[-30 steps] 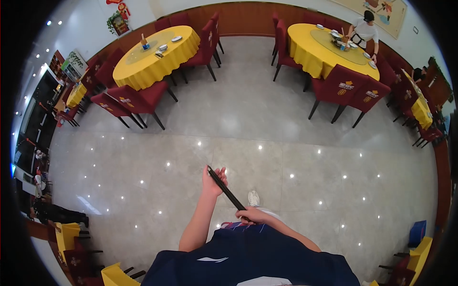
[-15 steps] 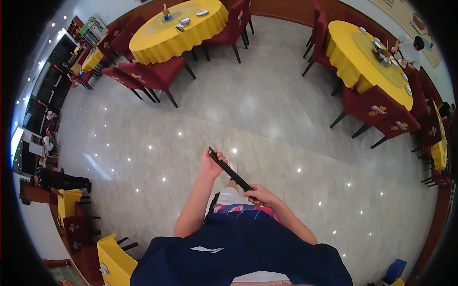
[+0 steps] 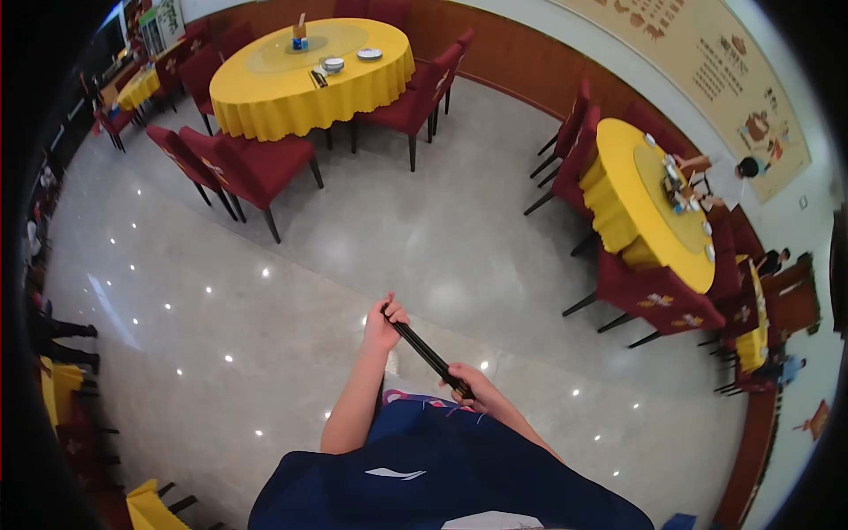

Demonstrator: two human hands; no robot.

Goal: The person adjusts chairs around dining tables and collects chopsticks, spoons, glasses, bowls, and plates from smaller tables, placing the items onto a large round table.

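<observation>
A bundle of long black chopsticks [image 3: 427, 352] slants in front of my body, one end up to the left and the other down to the right. My left hand [image 3: 385, 325] is closed around the upper left end. Near the lower right end, my right hand [image 3: 473, 387] has its fingers wrapped round the bundle. How many chopsticks there are is hard to make out.
A yellow-covered round table [image 3: 265, 97] with dishes stands ahead to the left, red chairs [image 3: 256, 177] around it. Another yellow table [image 3: 649, 208] stands at the right, with a person [image 3: 726, 181] at its far side. Glossy tiled floor [image 3: 424, 238] lies between them.
The view has turned and tilted up, so the left table looks closer and more wall shows at the right. Both hands still hold the chopsticks.
</observation>
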